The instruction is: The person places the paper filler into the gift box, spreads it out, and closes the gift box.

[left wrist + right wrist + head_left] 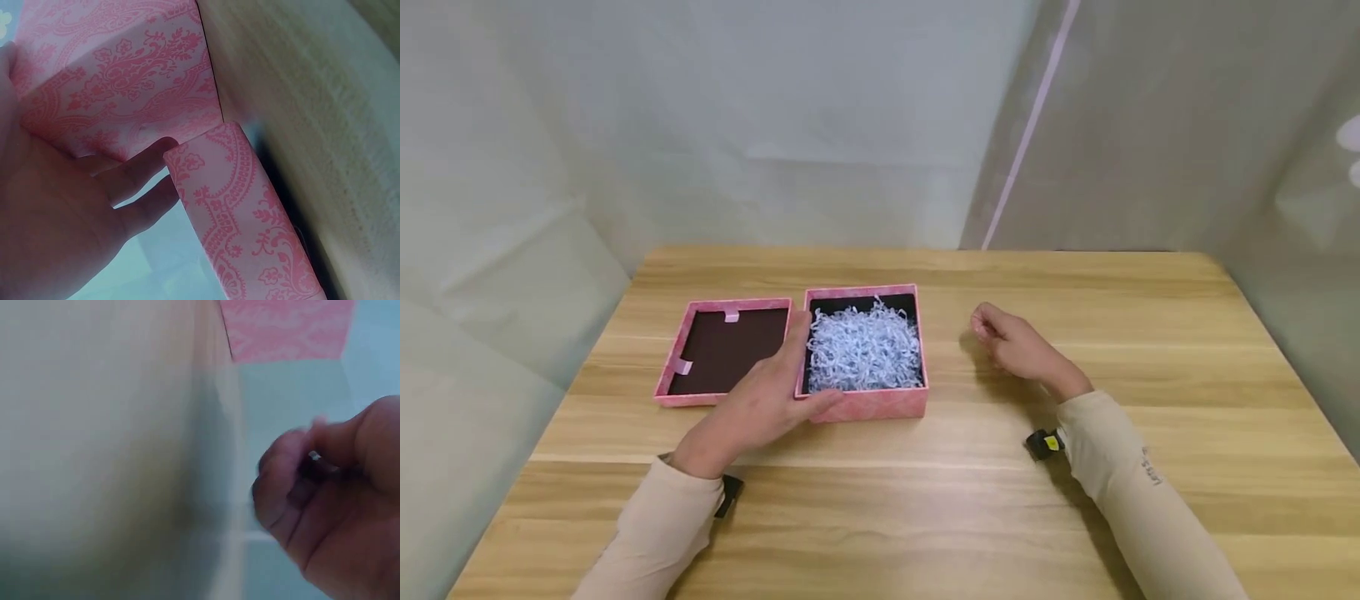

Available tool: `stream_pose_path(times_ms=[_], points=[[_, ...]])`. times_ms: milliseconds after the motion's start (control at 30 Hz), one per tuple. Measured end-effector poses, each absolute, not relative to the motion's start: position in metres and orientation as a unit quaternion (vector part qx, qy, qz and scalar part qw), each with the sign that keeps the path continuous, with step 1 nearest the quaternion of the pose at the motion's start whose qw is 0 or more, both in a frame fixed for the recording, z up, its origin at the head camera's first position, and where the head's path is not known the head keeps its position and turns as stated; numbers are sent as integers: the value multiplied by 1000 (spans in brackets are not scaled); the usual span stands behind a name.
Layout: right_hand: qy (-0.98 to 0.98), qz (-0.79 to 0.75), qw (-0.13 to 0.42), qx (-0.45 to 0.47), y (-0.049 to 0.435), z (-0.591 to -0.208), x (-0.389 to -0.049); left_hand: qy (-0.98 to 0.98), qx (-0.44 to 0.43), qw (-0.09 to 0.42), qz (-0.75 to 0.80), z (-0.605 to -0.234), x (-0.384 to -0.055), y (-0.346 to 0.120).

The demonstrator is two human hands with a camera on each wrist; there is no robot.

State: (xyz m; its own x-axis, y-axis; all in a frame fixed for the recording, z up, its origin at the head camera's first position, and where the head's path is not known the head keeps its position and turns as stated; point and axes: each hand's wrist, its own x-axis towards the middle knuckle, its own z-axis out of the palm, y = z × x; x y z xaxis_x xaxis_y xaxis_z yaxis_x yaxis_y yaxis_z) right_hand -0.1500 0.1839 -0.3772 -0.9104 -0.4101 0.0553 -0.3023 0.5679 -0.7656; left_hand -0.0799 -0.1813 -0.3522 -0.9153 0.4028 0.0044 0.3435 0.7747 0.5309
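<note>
A pink patterned gift box (870, 405) stands open-topped on the table, with light blue shredded paper (863, 346) heaped in its black interior. My left hand (763, 398) spans the box's near left corner. Its fingers lie straight along the left wall, and the thumb rests at the front rim. In the left wrist view the fingertips reach between the box (131, 87) and the lid (244, 219). To the right of the box, apart from it, my right hand (1017, 342) hovers low with curled fingers. Thumb and forefinger meet; I cannot tell whether something small is inside.
The pink lid (730, 350) lies upturned just left of the box, its dark inside facing up with two pale ribbon tabs. The wooden table (940, 508) extends around them. Pale sheeting (775, 125) hangs behind the table and along its sides.
</note>
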Motion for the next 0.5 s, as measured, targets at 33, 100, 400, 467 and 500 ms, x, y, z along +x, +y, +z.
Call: stream_pose_path(times_ms=[33,100,400,467,500], points=[[883,-417,54,-207,177,-371,-150,941,198,53,270,-353,-80,-182],[884,-412,27,-221,161,-356,-151,941,196,51,270,-354,-79,-182],[892,-378,-28,-247,107,-308,-164,943,196,52,264,-352,-78,-182],[896,-369,-27,-247,103,-307,-166,943,198,51,263,-352,-78,-182],[896,-366,-27,-249,102,-307,-167,943,199,49,263,-352,-78,-181]])
